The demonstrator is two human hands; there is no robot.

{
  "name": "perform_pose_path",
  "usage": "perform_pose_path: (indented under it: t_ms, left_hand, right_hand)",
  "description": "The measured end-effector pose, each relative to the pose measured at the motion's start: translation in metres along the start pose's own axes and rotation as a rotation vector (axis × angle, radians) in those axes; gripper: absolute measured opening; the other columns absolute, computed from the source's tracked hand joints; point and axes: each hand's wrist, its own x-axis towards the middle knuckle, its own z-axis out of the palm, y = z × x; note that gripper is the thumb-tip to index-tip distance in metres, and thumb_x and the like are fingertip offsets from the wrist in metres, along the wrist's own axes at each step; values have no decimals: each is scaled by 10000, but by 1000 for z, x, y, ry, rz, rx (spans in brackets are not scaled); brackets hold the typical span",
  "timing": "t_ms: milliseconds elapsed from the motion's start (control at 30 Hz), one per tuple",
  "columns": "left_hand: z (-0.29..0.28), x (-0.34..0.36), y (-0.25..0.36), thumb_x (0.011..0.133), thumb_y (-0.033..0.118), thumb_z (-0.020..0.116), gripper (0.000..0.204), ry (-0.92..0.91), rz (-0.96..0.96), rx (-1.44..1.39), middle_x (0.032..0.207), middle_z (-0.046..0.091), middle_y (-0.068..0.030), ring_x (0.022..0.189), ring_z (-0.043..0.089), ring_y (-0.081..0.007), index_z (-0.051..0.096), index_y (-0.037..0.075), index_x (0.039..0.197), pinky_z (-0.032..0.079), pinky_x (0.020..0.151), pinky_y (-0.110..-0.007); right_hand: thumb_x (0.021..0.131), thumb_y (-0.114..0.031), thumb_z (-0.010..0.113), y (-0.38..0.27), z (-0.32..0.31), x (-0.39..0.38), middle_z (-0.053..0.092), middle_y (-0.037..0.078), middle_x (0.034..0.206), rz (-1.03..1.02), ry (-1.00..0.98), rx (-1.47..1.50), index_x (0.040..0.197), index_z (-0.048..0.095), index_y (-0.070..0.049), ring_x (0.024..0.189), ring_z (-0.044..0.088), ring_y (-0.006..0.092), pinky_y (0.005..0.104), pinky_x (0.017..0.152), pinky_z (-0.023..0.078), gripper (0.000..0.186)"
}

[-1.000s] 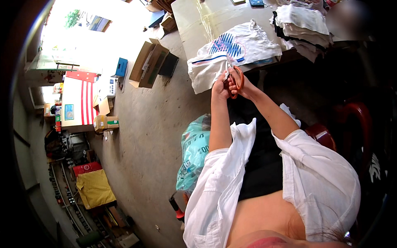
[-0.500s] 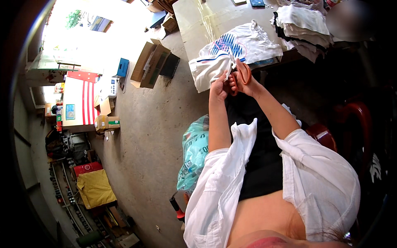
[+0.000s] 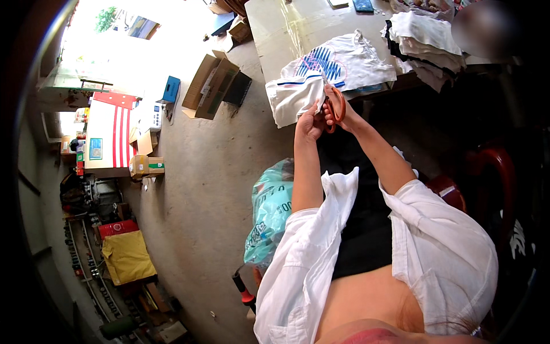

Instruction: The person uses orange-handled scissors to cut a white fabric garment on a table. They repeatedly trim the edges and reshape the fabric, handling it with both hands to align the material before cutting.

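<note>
My left hand point(image 3: 310, 122) is closed on the near edge of a white cloth garment point(image 3: 295, 96) with a blue stripe. The garment hangs partly over the table's front edge. In my right hand point(image 3: 339, 114) is a pair of scissors point(image 3: 337, 98) with orange-red handles, its blades pointing away from me beside the cloth. The two hands are close together, and how far the blades are apart is too small to tell. Just behind lies a white shirt point(image 3: 366, 60) with a blue and pink print, flat on the table.
On the table point(image 3: 275, 34), a stack of folded white and dark cloths point(image 3: 427, 40) stands at the right, with a phone point(image 3: 362, 6) behind. A teal plastic bag point(image 3: 269, 212) sits left of my lap. An open cardboard box point(image 3: 209, 86) is on the floor, and a red chair point(image 3: 498, 172) at right.
The scissors have turned slightly, so their handles hang lower and more upright by my right hand. The view has shifted a little; my left hand still grips the cloth.
</note>
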Motion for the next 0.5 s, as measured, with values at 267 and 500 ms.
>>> perform_pose_path:
  t_ms: [267, 500]
  left_hand:
    - [-8, -2, -2, 948, 314, 465, 314, -69, -4, -58, 753, 582, -93, 655, 566, -240, 557, 17, 907, 498, 587, -367]
    - [-16, -14, -7, 942, 237, 483, 279, -42, 84, -6, 848, 609, -88, 717, 581, -213, 558, -10, 1047, 501, 695, -346]
  right_hand:
    - [831, -658, 451, -3, -8, -6, 427, -23, 618, 26, -139, 10, 773, 450, -101, 467, 433, 88, 204, 441, 393, 560]
    - [775, -729, 452, -1, -12, 4, 455, -9, 604, 187, -157, 121, 679, 487, -90, 489, 454, 116, 218, 476, 412, 648]
